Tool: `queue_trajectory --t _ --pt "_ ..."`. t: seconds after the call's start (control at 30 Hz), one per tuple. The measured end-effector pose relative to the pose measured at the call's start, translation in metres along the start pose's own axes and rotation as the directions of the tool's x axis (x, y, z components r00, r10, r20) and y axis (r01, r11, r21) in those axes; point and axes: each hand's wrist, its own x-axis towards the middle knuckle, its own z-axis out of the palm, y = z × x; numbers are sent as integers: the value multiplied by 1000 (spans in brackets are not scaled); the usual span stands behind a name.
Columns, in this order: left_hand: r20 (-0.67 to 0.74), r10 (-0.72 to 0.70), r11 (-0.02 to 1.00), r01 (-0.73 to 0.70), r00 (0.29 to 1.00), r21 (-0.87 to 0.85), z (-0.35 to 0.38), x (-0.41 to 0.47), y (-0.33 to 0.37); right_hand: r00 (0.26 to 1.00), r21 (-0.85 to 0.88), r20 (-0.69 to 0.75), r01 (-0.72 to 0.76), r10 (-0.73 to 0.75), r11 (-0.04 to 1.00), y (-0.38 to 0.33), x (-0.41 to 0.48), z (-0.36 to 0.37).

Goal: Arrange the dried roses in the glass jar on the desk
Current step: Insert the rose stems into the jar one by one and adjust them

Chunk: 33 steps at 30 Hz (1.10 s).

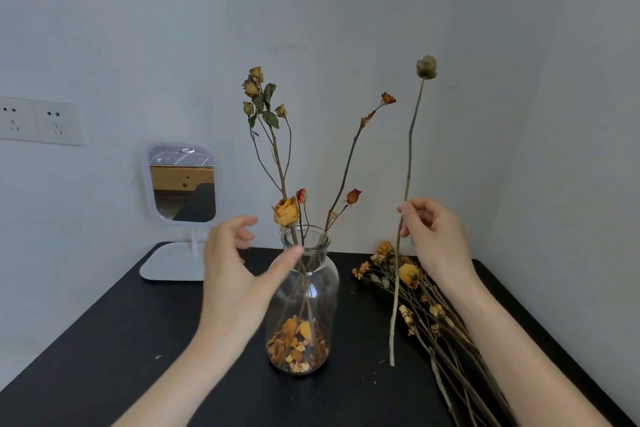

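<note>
The fingers of my right hand (436, 236) pinch a long dried stem (410, 156) upright at three o'clock of the glass jar (304, 298), over the dried roses (433, 308) on the desk (138, 340), while my left hand (232, 270), fingers loosely spread, touches the jar's neck with its thumb from nine o'clock.
</note>
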Motion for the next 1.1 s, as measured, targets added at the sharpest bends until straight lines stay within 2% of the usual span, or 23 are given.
queue_trajectory --t 0.07,0.13,0.33,0.43,0.6,0.87,1.1 --pt "133 -149 986 137 980 96 16 -9 -16 999 7 -42 28 -28 1000 -4 5 -1" --pt "204 -219 965 182 954 187 32 -9 -26 994 14 -89 58 -57 998 -9 10 0" --pt "118 -155 945 112 981 306 59 6 -25 978 126 -192 110 -84 986 -24 25 -4" --pt "126 -135 967 104 983 231 58 9 -29 972 208 -225 115 -67 971 -33 33 -8" --pt "299 -178 984 168 938 58 42 17 -39 963 302 -261 147 -66 942 -46 40 -7" --pt "406 -182 983 162 895 84 30 26 -50 960 419 -264 206 -98 884 -63 32 5" --pt "494 -191 981 184 848 62 28 33 -54 969 417 -170 235 -179 878 -72 28 20"
